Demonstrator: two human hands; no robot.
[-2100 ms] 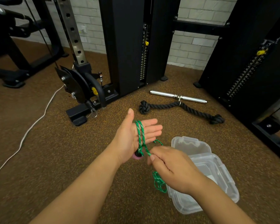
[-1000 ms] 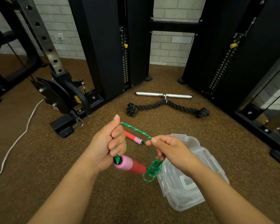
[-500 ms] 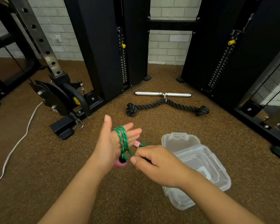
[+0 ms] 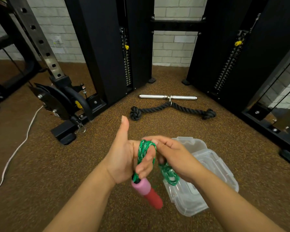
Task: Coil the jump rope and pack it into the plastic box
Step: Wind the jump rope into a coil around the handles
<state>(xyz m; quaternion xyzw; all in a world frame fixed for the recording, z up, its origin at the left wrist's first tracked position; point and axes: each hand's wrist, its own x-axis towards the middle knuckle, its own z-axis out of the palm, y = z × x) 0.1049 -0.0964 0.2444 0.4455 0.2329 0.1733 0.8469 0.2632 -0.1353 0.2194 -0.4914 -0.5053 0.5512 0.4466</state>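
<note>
Coiling underway: green jump rope (image 4: 145,150) is wound around left hand (image 4: 126,158) fingers, slack is pinched by right hand (image 4: 173,158), plastic box (image 4: 213,174) unpacked.

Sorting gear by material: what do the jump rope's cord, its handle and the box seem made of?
Cord: braided synthetic fibre, likely; green-white woven pattern. Handle: probably matte foam, pink and red, no shine. Plastic box: clear glossy plastic; the floor shows through.
</note>
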